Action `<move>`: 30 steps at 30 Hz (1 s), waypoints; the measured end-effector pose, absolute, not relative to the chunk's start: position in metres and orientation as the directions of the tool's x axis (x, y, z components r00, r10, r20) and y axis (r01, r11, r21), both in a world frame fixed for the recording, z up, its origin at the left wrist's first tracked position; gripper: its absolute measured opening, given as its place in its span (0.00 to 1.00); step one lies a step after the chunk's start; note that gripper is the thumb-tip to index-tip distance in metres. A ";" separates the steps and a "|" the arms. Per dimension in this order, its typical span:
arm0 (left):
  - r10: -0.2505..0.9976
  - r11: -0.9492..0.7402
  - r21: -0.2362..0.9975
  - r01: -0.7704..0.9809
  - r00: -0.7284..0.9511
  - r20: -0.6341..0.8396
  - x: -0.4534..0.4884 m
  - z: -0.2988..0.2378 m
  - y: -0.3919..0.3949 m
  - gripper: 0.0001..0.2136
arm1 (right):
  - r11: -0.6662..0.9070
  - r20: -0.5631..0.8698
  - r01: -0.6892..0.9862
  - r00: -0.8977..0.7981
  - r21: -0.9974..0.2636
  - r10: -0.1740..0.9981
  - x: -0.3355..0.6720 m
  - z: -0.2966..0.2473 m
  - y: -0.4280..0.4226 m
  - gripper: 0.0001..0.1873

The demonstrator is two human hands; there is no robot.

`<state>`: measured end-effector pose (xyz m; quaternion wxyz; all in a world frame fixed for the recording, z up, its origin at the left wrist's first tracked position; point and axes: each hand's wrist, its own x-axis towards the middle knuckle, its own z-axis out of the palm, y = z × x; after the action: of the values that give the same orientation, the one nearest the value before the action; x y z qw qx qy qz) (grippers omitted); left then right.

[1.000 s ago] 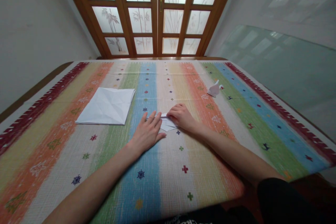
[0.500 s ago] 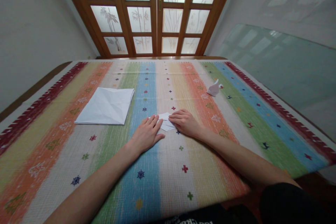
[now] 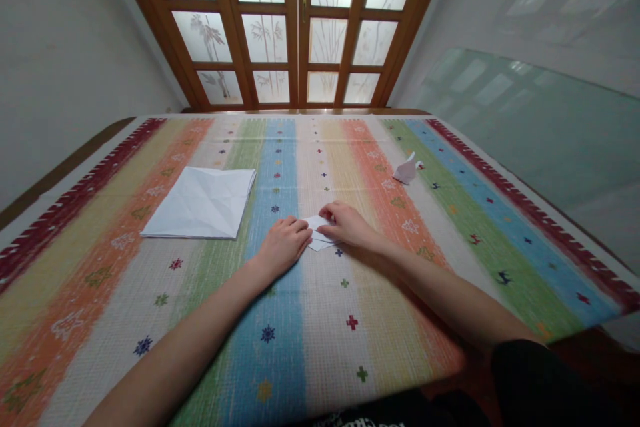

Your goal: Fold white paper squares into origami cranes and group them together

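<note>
A small folded white paper (image 3: 317, 235) lies on the striped tablecloth (image 3: 320, 320) in the middle of the table. My left hand (image 3: 283, 245) has its fingers curled and its fingertips at the paper's left edge. My right hand (image 3: 350, 227) presses on the paper from the right, fingers bent over its far corner. Most of the paper is hidden under the two hands.
A stack of creased white paper sheets (image 3: 203, 203) lies to the left. A small folded paper figure (image 3: 407, 171) sits at the far right. Wooden glazed doors (image 3: 300, 27) stand behind the table. A glass panel (image 3: 540, 127) leans along the right wall.
My left hand has gone from flat on the paper to curled, with its fingertips at the paper's edge. My right hand slid slightly back and then forward over the paper.
</note>
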<state>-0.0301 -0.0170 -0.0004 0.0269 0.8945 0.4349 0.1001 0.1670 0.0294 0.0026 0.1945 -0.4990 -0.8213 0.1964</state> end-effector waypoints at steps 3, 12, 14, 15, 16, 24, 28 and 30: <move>0.794 -0.608 0.262 0.750 0.571 0.209 -0.032 -0.005 -0.002 0.10 | 0.378 0.021 0.773 -0.428 -0.510 0.904 0.163 0.003 0.034 0.12; 0.880 -0.461 0.563 0.686 0.438 0.186 -0.036 -0.007 0.019 0.08 | 0.375 0.017 0.704 -0.459 -0.603 0.888 0.162 -0.005 0.044 0.15; 0.890 -0.430 0.586 0.687 0.431 0.148 -0.036 -0.006 0.021 0.15 | 0.368 0.006 0.684 -0.470 -0.631 0.883 0.161 -0.003 0.041 0.18; 0.884 -0.437 0.580 0.687 0.447 0.136 -0.036 -0.005 0.022 0.17 | 0.361 -0.008 0.683 -0.473 -0.635 0.881 0.161 -0.001 0.040 0.19; 0.872 -0.457 0.561 0.691 0.472 0.129 -0.036 -0.003 0.023 0.16 | 0.362 -0.017 0.687 -0.478 -0.630 0.878 0.161 0.002 0.038 0.19; 0.799 -0.601 0.337 0.724 0.531 0.284 -0.034 0.003 0.026 0.08 | 0.689 0.277 0.650 -0.631 -0.321 0.725 0.169 0.033 0.032 0.11; 0.696 -0.660 0.116 0.742 0.547 0.464 -0.033 0.001 0.026 0.10 | 0.816 0.382 0.578 -0.759 0.024 0.527 0.176 0.024 0.027 0.16; 0.621 -0.709 -0.022 0.704 0.640 0.452 -0.033 -0.001 0.026 0.11 | 0.852 0.388 0.505 -0.819 0.138 0.423 0.179 0.011 0.025 0.17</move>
<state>-0.0331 0.0260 -0.0013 -0.0985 0.9002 0.3682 0.2106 0.1791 0.0247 0.0106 0.1745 -0.2451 -0.9463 -0.1181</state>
